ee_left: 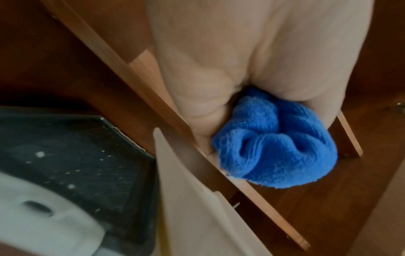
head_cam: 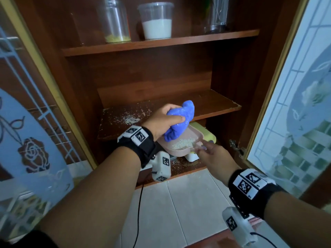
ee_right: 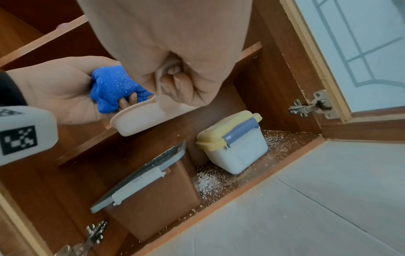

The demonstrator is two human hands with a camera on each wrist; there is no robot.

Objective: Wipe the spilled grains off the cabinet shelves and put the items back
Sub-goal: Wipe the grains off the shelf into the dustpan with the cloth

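Note:
My left hand (head_cam: pixel 161 119) grips a bunched blue cloth (head_cam: pixel 182 113) at the front edge of the middle shelf (head_cam: pixel 215 102), just above a pink dustpan (head_cam: pixel 182 145). My right hand (head_cam: pixel 213 154) holds the pan by its handle, under the shelf edge, with a heap of white grains in it. Spilled grains (head_cam: pixel 129 119) lie scattered on the left part of the shelf. The left wrist view shows the cloth (ee_left: pixel 276 147) squeezed in the palm. In the right wrist view, fingers (ee_right: pixel 175 83) curl round the pan's (ee_right: pixel 138 121) handle, and grain specks stick to the cloth (ee_right: pixel 114 86).
On the bottom shelf stand a yellow-lidded box (ee_right: pixel 236 147) and a grey-lidded box (ee_right: pixel 142 173), with grains (ee_right: pixel 208 183) scattered around them. The top shelf holds a jar (head_cam: pixel 114 20), a tub of white powder (head_cam: pixel 156 22) and a steel cup (head_cam: pixel 217 15). Both glass doors (head_cam: pixel 295 86) stand open.

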